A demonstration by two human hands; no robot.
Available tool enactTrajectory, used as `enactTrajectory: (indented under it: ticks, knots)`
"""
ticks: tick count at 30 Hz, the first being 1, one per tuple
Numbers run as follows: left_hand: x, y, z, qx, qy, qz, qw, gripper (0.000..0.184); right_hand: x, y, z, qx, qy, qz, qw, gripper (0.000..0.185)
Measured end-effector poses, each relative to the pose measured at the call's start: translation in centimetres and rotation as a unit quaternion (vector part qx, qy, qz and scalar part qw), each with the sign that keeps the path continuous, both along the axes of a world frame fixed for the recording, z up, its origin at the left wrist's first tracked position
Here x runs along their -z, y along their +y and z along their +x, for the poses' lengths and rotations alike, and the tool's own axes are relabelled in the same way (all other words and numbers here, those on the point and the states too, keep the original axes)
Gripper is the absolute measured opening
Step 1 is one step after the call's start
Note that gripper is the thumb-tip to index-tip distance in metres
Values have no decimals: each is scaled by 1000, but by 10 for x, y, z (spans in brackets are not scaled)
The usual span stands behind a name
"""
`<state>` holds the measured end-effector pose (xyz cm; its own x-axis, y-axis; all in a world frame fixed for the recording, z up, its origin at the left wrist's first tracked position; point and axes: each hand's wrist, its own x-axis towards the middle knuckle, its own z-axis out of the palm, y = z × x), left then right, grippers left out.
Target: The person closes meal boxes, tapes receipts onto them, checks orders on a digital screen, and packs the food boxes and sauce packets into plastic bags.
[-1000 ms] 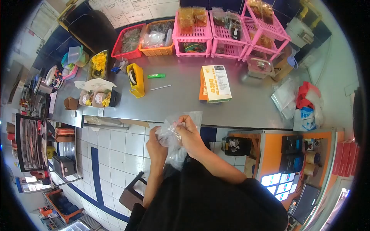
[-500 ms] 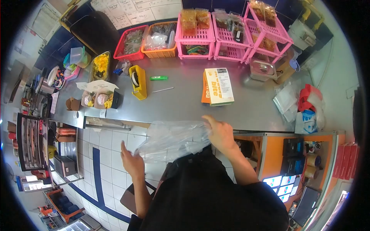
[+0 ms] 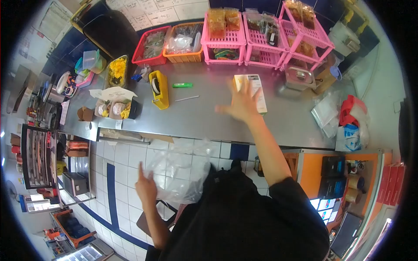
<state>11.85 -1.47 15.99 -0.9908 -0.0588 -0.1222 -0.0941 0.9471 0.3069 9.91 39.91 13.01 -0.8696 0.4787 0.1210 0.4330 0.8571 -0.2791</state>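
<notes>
A clear plastic bag (image 3: 180,172) hangs spread open below the counter's front edge, its left side held by my left hand (image 3: 146,186), whose index finger points up. Over the counter, my right hand (image 3: 242,103) has its fingers spread and holds nothing. It covers part of a white and orange printed box (image 3: 261,101) lying on the metal counter (image 3: 200,126); whether it touches the box I cannot tell.
A yellow tape dispenser (image 3: 160,90), a green item (image 3: 182,85) and an open food box (image 3: 115,106) stand on the counter. Pink racks (image 3: 224,42) and a red basket (image 3: 151,45) line the back. Plastic bags (image 3: 325,114) lie at right.
The crumpled bag was unfolded and stretched between both hands. My right hand has since let go of it and moved up and forward to the box. My left hand keeps the bag.
</notes>
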Motion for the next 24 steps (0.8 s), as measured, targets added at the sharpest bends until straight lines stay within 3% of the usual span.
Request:
enactTrajectory:
  ticks: [1,3,4,6,8,10,14,15,17,19,21,24]
  knots:
    - [10,1,5,51,-3,16,999,41,17,11,-13,0,1,-4,1000,113]
    - [30,-2,13,138,-28,19,990,37,52,42,-29,217,-61,-5,974,113]
    - [27,2,17,135,-24,18,990,37,47,51,-24,214,-57,-6,975,113]
    - [20,11,27,93,-44,-105,989,36,34,70,-6,226,-112,-190,949,114]
    - [25,2,26,38,-17,-97,994,34,54,93,29,224,-48,-177,957,115]
    - [28,-6,28,-25,2,-94,995,33,62,106,66,288,-92,-162,939,114]
    - [20,-17,26,-44,10,46,998,38,73,117,113,409,-195,-156,878,117]
    - [26,-22,26,-57,8,38,998,38,79,114,108,397,-202,-160,881,117]
    - [39,-27,21,-2,25,50,998,35,93,102,96,397,-183,49,898,118]
    - [29,-14,16,-29,1,52,998,36,102,91,54,297,-98,-70,947,117]
    - [34,-7,12,-24,15,69,997,39,68,59,-6,255,-81,-169,949,120]
    - [21,12,8,-57,13,33,998,39,83,55,-71,253,-175,-187,933,120]
